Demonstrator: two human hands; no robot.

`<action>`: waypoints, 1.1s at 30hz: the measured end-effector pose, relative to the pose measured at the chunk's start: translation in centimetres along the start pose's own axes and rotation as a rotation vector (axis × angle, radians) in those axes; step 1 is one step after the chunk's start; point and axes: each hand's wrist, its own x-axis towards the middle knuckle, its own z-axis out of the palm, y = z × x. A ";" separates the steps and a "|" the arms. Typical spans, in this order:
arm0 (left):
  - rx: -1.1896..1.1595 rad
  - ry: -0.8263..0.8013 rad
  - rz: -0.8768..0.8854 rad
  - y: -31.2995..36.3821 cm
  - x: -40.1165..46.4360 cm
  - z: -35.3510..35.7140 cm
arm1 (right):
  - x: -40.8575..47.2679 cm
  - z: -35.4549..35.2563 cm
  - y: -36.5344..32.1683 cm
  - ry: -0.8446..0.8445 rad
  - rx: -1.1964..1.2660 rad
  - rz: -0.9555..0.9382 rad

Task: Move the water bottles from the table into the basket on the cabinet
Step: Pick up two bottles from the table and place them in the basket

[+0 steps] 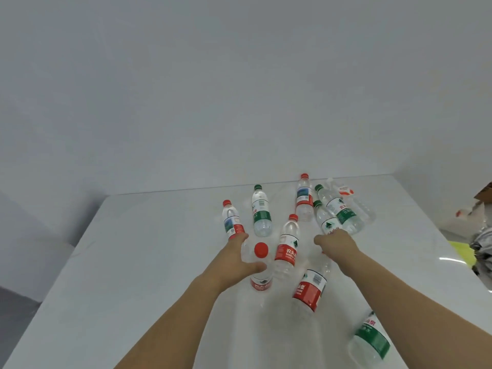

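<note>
Several clear water bottles with red or green labels stand on the white table. My left hand grips a red-capped bottle round its shoulder, thumb on the near side, fingers on the far side. My right hand is curled over the top of a red-labelled bottle, whose cap is hidden under it. Between the two stands another red-labelled bottle. A green-labelled bottle stands near my right forearm. The basket and the cabinet are out of view.
Behind my hands stand a red-capped bottle, a green-labelled bottle, a red-labelled bottle and two green-labelled bottles. Beside them lies a clear bottle. Clutter and cardboard sit past the table's right edge. Walls close the back.
</note>
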 end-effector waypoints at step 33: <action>-0.319 0.776 -0.073 4.7 -9.7 -7.2 | -6.9 3.6 -3.5 -0.196 0.480 -0.390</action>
